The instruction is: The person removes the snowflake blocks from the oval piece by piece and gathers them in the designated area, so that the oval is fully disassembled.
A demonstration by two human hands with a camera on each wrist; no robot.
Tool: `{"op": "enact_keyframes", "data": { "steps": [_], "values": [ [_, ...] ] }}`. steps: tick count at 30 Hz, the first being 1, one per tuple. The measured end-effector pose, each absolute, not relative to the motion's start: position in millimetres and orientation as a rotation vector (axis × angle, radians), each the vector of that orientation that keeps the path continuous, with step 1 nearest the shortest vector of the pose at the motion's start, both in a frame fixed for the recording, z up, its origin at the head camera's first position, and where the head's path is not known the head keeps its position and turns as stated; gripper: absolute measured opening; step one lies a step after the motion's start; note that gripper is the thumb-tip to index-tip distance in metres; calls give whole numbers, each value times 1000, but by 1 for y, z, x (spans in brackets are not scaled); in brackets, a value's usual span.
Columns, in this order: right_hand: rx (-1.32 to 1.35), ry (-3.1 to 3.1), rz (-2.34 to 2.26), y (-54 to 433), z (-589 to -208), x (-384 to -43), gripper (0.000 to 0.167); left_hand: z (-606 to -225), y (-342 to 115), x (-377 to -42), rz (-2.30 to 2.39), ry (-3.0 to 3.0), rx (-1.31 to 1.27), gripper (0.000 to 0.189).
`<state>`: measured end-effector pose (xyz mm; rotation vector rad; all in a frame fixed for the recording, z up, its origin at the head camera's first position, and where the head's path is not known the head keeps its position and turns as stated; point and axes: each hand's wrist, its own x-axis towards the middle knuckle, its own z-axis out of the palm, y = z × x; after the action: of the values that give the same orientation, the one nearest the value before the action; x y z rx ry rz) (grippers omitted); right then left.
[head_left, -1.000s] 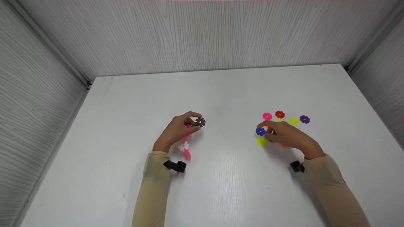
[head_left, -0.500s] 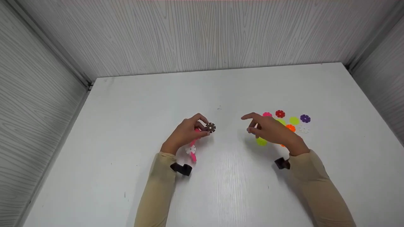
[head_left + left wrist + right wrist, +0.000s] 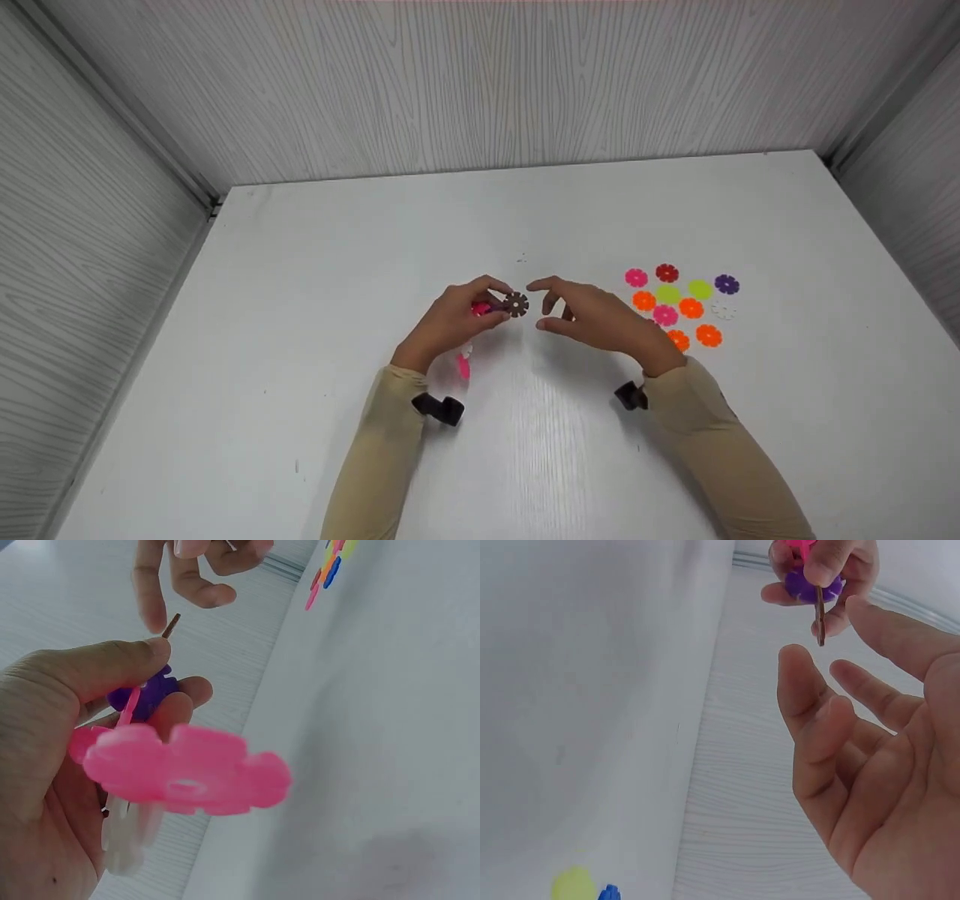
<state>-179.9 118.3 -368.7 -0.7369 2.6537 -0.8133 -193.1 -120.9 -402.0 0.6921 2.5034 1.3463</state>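
My left hand (image 3: 456,319) pinches a linked chain of notched plastic discs between thumb and fingers. At the chain's far end a brown disc (image 3: 516,304) stands out past the fingertips. Joined to it is a purple disc (image 3: 156,690), partly hidden by the thumb in the left wrist view. Further along hang a white disc (image 3: 124,840) and a bright pink disc (image 3: 150,761), close to the left wrist camera. Just right of the brown disc, my right hand (image 3: 600,319) holds nothing; its thumb and fingers are spread apart, facing the disc.
Several loose discs lie flat on the white table (image 3: 300,262) to the right, among them a red disc (image 3: 667,273), a purple one (image 3: 727,283) and an orange one (image 3: 709,335). A blue disc (image 3: 610,892) shows in the right wrist view. Wood-grain panels (image 3: 480,90) border the table.
My right hand has left the loose discs and moved left, up to the brown disc. The left hand has shifted somewhat right with the chain, so both hands are now close together.
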Motion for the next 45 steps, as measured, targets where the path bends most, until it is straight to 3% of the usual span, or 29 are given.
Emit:
{"op": "enact_keyframes", "data": {
  "steps": [14, 27, 45],
  "values": [
    [-780, 2628, -892, 106, -380, -178, 58, -402, -114, -190, 1422, 2456, 720, 19],
    [-767, 2686, -903, 105, -386, -179, 39, -405, -113, -191, 1423, 2446, 854, 10],
    [-877, 2762, -950, 118, -370, -178, 36, -391, -104, -185, 1344, 2612, 1007, 9]
  ]
}}
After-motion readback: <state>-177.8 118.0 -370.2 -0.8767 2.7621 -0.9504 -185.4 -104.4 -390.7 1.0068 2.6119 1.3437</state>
